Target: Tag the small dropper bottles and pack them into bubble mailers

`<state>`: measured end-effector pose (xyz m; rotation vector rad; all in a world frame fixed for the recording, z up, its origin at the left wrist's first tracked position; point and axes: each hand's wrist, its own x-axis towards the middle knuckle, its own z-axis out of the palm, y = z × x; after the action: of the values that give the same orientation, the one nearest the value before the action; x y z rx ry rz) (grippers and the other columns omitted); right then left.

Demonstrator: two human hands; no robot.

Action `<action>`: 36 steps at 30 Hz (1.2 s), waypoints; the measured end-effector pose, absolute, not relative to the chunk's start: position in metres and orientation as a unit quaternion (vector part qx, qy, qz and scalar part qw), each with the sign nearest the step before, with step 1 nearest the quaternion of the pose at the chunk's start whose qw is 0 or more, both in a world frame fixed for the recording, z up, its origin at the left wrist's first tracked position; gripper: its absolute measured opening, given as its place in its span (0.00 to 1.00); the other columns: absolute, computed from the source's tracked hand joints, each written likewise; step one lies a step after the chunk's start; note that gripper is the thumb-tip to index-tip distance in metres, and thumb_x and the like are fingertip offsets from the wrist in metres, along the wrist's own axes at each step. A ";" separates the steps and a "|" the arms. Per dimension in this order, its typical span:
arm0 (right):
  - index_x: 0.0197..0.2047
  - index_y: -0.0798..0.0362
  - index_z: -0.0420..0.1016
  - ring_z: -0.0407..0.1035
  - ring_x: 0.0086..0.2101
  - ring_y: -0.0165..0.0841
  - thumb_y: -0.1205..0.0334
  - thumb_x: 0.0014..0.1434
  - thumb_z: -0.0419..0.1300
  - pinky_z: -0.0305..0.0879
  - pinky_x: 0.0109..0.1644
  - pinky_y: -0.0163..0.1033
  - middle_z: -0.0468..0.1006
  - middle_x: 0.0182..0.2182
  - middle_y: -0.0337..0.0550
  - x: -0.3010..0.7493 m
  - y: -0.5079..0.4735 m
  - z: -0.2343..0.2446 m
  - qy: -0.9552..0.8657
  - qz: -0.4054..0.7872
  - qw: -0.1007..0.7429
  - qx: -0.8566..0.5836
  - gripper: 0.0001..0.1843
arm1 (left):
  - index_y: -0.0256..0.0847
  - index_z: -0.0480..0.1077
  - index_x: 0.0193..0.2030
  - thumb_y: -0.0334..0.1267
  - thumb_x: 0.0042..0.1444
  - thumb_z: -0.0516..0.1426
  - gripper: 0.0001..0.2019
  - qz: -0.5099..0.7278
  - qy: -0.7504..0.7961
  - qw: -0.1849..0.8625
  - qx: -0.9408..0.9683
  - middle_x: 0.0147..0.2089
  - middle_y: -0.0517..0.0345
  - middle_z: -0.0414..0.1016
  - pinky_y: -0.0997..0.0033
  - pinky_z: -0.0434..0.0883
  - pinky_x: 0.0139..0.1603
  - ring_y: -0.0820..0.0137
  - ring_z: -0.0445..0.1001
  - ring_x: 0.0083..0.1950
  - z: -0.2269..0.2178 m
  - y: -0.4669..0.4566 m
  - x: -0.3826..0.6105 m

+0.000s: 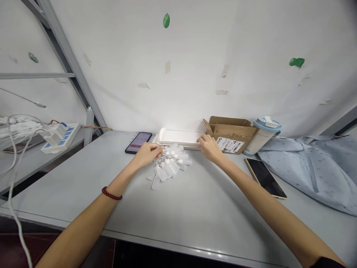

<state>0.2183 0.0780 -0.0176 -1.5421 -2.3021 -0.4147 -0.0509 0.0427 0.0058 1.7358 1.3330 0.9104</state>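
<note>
My left hand (148, 153) is closed in a pinch at the left front corner of a stack of flat white pieces (182, 137), right beside a pile of clear plastic tags (169, 163) with thin grey loops. What lies between its fingertips is hidden. With bent fingers, my right hand (209, 147) grips the right end of the white stack. The tags lie loosely on the grey table (178, 212), in front of the stack.
A lit phone (138, 142) lies left of the stack. To the right stand an open cardboard box (232, 134) and a blue-lidded cup (260, 137). Another phone (264, 178) and a light-blue cloth bag (315, 167) lie farther right. A power strip (61, 138) with white cables sits far left.
</note>
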 end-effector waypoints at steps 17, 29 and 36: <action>0.32 0.54 0.68 0.62 0.36 0.36 0.72 0.61 0.46 0.56 0.38 0.38 0.72 0.36 0.49 0.206 0.038 -0.009 -0.791 -0.200 0.270 -0.512 0.12 | 0.34 0.66 0.41 0.53 0.48 0.58 0.23 0.478 0.485 0.566 0.464 0.33 0.49 0.74 0.78 0.60 0.15 0.70 0.71 0.25 0.013 0.036 -0.045; 0.44 0.55 0.66 0.61 0.49 0.45 0.68 0.58 0.53 0.59 0.48 0.48 0.69 0.47 0.56 0.217 -0.031 -0.020 -0.794 -0.305 0.296 -0.435 0.09 | 0.31 0.71 0.30 0.33 0.40 0.63 0.10 0.475 0.455 0.590 0.468 0.28 0.54 0.73 0.74 0.68 0.26 0.72 0.70 0.28 0.009 0.031 -0.042; 0.62 0.57 0.47 0.43 0.61 0.54 0.64 0.49 0.57 0.47 0.56 0.62 0.47 0.62 0.65 0.209 -0.042 -0.020 -0.849 -0.188 0.201 -0.451 0.39 | 0.34 0.73 0.33 0.33 0.45 0.60 0.07 0.307 0.358 0.654 0.592 0.30 0.55 0.77 0.71 0.70 0.37 0.68 0.74 0.34 0.010 -0.005 -0.012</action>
<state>0.2090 -0.0417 -0.0202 -1.2589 -2.3731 -0.5261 -0.0122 -0.0049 0.0096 1.3424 0.8109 0.6952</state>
